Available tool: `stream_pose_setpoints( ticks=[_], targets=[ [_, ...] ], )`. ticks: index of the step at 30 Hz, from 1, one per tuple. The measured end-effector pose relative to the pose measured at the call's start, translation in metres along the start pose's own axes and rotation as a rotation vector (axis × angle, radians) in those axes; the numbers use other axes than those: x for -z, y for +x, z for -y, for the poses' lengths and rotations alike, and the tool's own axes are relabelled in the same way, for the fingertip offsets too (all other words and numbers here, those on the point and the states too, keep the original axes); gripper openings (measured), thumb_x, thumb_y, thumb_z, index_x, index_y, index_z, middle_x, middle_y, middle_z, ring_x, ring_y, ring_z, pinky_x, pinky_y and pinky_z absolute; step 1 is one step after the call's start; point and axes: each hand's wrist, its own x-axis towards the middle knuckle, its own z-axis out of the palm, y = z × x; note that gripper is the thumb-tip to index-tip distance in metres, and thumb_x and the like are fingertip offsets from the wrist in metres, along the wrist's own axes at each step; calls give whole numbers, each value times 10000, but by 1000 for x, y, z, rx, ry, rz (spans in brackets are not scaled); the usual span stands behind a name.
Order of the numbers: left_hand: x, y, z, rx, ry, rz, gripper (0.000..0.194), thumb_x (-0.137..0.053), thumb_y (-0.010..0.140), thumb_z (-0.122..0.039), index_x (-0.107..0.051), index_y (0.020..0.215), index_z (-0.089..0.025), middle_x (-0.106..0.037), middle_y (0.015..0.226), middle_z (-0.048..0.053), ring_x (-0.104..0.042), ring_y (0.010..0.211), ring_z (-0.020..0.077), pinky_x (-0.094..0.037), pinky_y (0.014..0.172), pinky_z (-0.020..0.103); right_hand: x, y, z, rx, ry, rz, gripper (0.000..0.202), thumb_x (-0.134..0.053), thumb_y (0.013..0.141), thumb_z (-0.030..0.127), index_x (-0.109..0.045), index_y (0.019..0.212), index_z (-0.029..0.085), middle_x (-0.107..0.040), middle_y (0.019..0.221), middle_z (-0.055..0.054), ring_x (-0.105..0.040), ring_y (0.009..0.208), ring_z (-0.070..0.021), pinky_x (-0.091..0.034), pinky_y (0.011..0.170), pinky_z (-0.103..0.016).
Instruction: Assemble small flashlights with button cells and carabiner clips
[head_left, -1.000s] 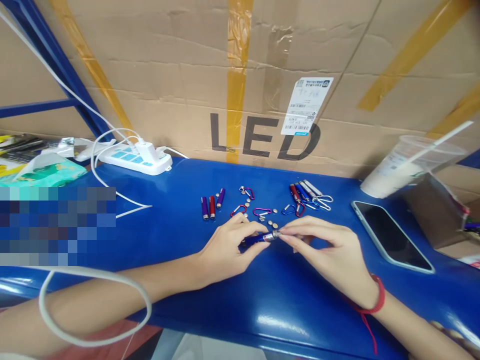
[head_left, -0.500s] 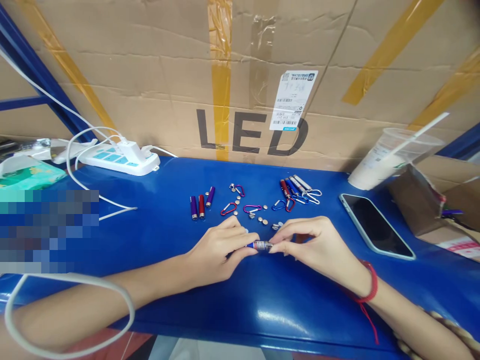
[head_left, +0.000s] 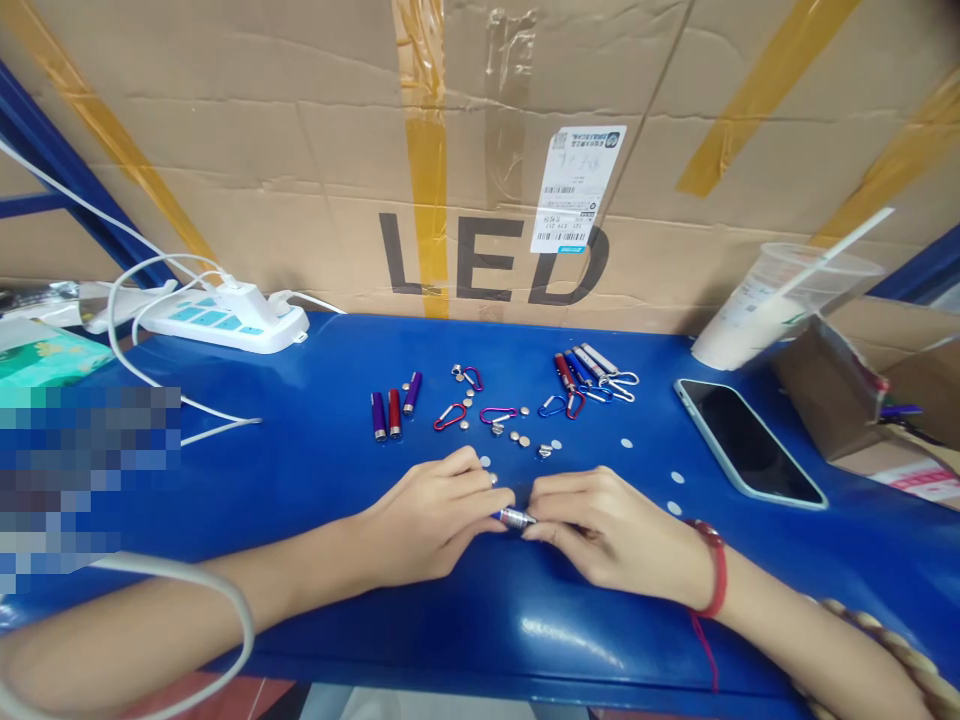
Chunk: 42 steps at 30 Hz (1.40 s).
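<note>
My left hand [head_left: 435, 520] is closed around a small blue mini flashlight [head_left: 514, 518], with its labelled, silver-coloured end poking out to the right. Thumb and fingers of my right hand [head_left: 600, 520] pinch at the tip of that end, and the fingers partly hide it. Beyond the hands lie a red carabiner clip [head_left: 451, 416], a purple carabiner clip [head_left: 498, 415], several button cells [head_left: 524, 440] and a small metal cap [head_left: 544, 451]. Purple and red tubes [head_left: 394, 413] lie to the left of these. Several mini flashlights with clips [head_left: 574, 370] are grouped at the back right.
A phone [head_left: 750, 440] lies at the right, near a tilted plastic cup with a straw [head_left: 750, 310] and an open cardboard box [head_left: 832, 385]. White cables run from a power strip [head_left: 262, 330] at the left. A large carton [head_left: 315, 150] stands behind the blue table [head_left: 300, 440].
Both hands have moved slightly down and toward the left in view with the flashlight. My right hand has turned over more, uncovering small pale discs on the table behind it.
</note>
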Motion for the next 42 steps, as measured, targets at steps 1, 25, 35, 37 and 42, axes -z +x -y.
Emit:
stream_pose_setpoints(
  ticks=[1, 25, 35, 37, 42],
  targets=[
    [0, 0, 0, 9, 7, 0, 197, -401, 895, -141, -591, 857, -109, -571, 675, 43, -380, 622, 142, -386, 595, 258, -1, 1, 0, -48, 75, -3, 308, -428, 916, 193, -632, 693, 133, -570, 621, -18, -513, 558, -93, -388, 531, -191],
    [-1, 4, 0, 485, -226, 11, 260, -385, 920, -250, -574, 1097, -222, -647, 970, 27, -546, 902, 141, -461, 823, 263, 4, 11, -10, -378, 199, -378, 303, -689, 721, 442, -659, 681, 144, -590, 599, -5, -482, 477, -74, -408, 437, -177],
    [1, 6, 1, 486, -390, 34, 217, -391, 913, -218, -571, 1030, -188, -648, 1013, 24, -585, 950, 123, -435, 886, 235, 6, 5, -11, 55, -98, -513, 68, -661, 790, 224, -713, 767, 188, -648, 789, -28, -622, 719, -119, -521, 670, -211],
    [2, 6, 0, 454, -396, 60, 212, -380, 916, -209, -567, 1016, -195, -646, 986, 21, -585, 933, 126, -441, 870, 245, 6, 3, -9, 69, -119, -489, 75, -650, 800, 205, -712, 759, 195, -650, 794, -21, -624, 712, -113, -519, 664, -204],
    [2, 4, -1, 397, -390, 89, 202, -367, 922, -199, -539, 1028, -201, -626, 950, 22, -577, 882, 124, -455, 780, 238, 1, -1, -5, 17, -131, -452, 123, -603, 834, 192, -702, 765, 216, -656, 796, -13, -627, 728, -119, -511, 643, -206]
  ],
)
